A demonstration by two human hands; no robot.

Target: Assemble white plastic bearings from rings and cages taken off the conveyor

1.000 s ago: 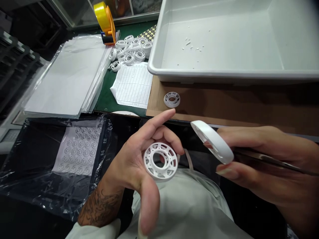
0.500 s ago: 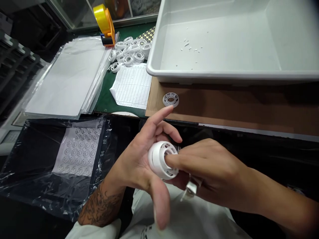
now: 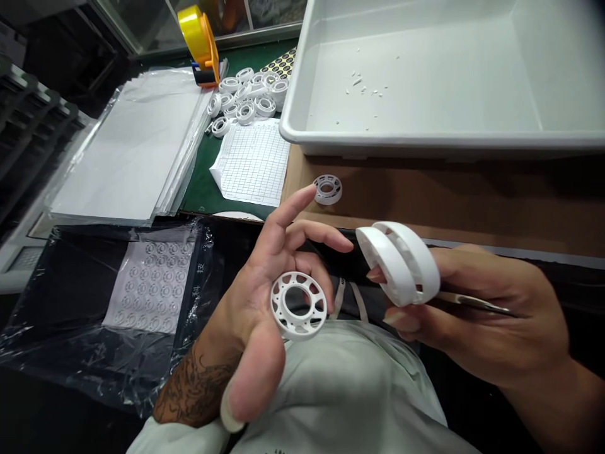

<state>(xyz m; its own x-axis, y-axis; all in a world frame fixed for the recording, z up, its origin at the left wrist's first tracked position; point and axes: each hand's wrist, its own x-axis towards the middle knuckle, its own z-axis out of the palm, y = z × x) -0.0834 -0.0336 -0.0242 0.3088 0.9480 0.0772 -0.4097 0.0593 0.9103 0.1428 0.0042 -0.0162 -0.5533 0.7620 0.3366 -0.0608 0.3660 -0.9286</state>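
A white slotted plastic ring (image 3: 278,307) rests against the palm and fingers of my left hand (image 3: 255,284), whose thumb and fingers are spread wide around it. Two more white plastic rings (image 3: 401,263), one beside the other with a narrow gap between, are gripped in my right hand (image 3: 491,315). A fingertip shows through their near side. A thin metal tool (image 3: 472,301) is also tucked in that hand, its kind not clear. Another white ring (image 3: 328,190) lies flat on the brown board, just past my left fingertips.
A large white tray (image 3: 425,137) with small white scraps stands on brown cardboard (image 3: 378,189). Several white rings (image 3: 246,112) are heaped near a gridded sheet (image 3: 253,164) and a tape dispenser (image 3: 205,50). Stacked white sheets (image 3: 123,145) lie left, above a plastic-lined box (image 3: 47,271) of rings.
My right hand has drawn back to the right and turned, carrying two rings out of the stack. One ring stays in my left hand, now facing me.
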